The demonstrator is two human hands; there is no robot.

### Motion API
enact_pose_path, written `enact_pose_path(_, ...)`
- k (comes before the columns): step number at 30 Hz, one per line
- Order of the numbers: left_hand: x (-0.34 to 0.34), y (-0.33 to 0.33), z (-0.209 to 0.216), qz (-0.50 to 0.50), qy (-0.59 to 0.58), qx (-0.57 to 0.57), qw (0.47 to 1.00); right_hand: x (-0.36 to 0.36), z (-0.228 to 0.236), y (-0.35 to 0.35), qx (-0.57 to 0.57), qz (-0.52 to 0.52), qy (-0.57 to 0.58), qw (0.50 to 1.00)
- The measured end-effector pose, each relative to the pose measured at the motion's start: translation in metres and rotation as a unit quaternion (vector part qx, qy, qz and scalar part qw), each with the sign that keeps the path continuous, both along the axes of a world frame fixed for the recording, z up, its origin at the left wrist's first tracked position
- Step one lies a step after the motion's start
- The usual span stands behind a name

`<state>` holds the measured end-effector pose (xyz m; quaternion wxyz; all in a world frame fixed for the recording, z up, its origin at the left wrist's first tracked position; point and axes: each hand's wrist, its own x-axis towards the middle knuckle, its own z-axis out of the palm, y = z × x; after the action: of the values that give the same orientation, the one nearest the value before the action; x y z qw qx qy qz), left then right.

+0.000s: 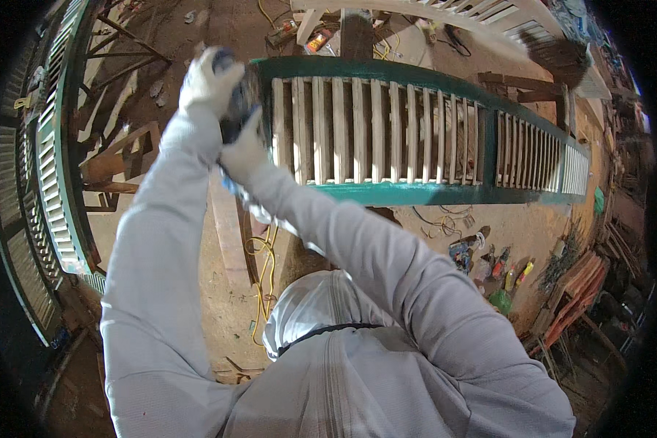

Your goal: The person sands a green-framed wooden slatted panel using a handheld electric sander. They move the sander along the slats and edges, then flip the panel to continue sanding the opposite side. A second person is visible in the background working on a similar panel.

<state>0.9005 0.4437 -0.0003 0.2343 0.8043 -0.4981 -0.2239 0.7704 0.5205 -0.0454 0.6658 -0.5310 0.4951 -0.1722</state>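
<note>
Here both gloved hands, left hand [210,79] and right hand [244,152], grip a dark power tool [235,109]. Tool head touches the left end of the green louvred shutter [416,131]. Shutter's long axis runs left to far right.

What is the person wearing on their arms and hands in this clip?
Both arms are covered by long, loose sleeves of a pale grey-lilac garment with faint ribbing and seams. The left hand and right hand each wear a whitish work glove that meets the sleeve cuff. No markings, watch or cables show on them.

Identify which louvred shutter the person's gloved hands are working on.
The long green-framed shutter lying flat ahead; both gloved hands press a power tool at its left end. Others lean upright at left.
</note>
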Motion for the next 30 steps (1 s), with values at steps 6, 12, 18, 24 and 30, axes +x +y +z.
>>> enact_pose_path(6, -0.009, -0.029, -0.018, 0.012, -0.055, -0.047, 0.997, -0.005, 0.008, -0.031, 0.033, 0.008, 0.035, 0.999)
enact_pose_path(12, -0.040, 0.093, 0.001, 0.002, -0.003, -0.033, 0.999, -0.026, 0.001, 0.096, 0.019, -0.069, -0.058, 0.996)
enact_pose_path(18, -0.104, 0.189, 0.025, 0.030, 0.039, 0.000, 0.999, -0.089, -0.020, 0.195, 0.060, 0.023, -0.033, 0.997)
enact_pose_path(24, -0.077, 0.130, 0.019, 0.013, 0.022, -0.023, 0.999, -0.056, -0.004, 0.135, 0.057, -0.049, -0.097, 0.992)
enact_pose_path(30, -0.027, 0.049, 0.010, 0.029, -0.030, -0.019, 0.999, -0.023, 0.021, 0.044, 0.091, -0.021, -0.045, 0.995)
